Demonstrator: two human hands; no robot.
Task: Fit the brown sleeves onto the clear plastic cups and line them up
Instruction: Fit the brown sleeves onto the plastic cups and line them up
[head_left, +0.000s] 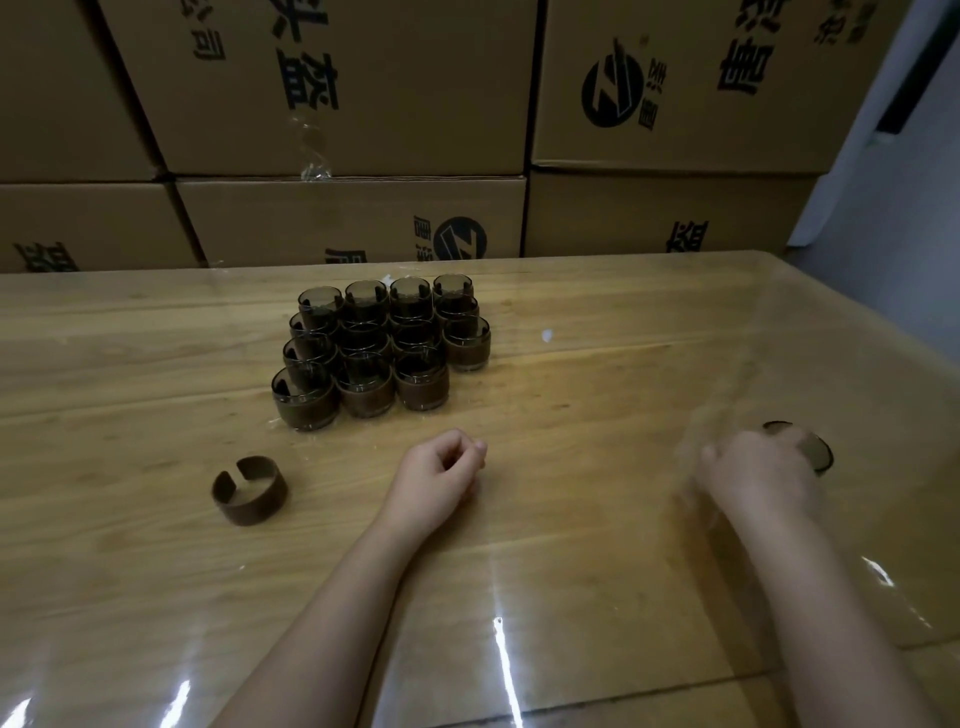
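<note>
A: What do you have on the table (597, 519)?

B: I see a block of sleeved cups (374, 345) toward the far middle, packed in four rows, touching one another. The rightmost column is one cup short at the near end.

A: Any loose parts?

B: One sleeve (249, 489) stands by itself at the near left, its split facing away from me. It is well apart from the block and touches nothing.

A: And the hands?

B: My left hand (441, 475) rests on the table in front of the block, fingers curled in a loose fist, holding nothing that I can see. My right hand (756, 475) is far out to the right and blurred. It sits over a cup (813, 447), with the fingers seemingly wrapped around it, grasping it.

A: Does that cup have a sleeve on?

B: I cannot tell; the hand covers most of it and only the dark rim shows.

A: Behind the table?

B: Stacked boxes (337, 88) with black print.
</note>
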